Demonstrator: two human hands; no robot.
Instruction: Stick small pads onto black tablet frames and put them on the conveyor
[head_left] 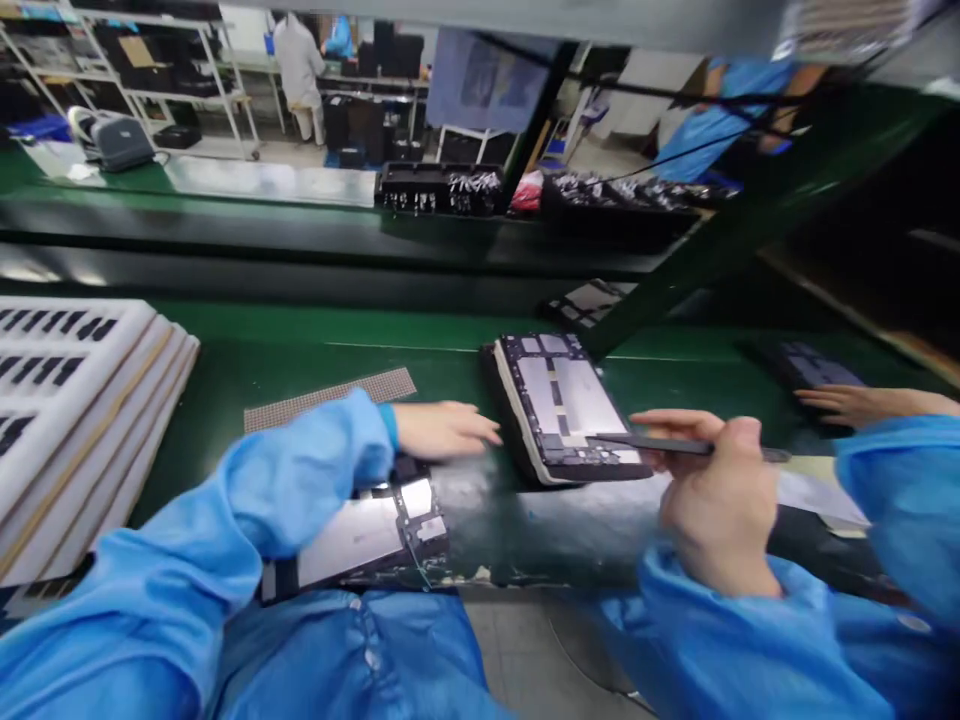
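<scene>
My left hand (442,430) reaches out over the bench, slightly blurred, with its fingers stretched out and nothing in it. Under that forearm lies an opened electronic device (352,545) with a silver battery and a dark circuit board, partly hidden by the sleeve. My right hand (720,510) pinches dark tweezers (652,442). Their tip is over the lower part of an opened tablet (577,395), which shows silver battery panels and dark boards. This tablet rests on a pale-edged stack, tilted in view.
Stacked white foam trays (90,400) with dark slots stand at left. A brown perforated sheet (330,398) lies behind my left forearm. A co-worker's hand (877,402) rests by a dark device (810,362) at right. A green post (735,230) slants across the bench.
</scene>
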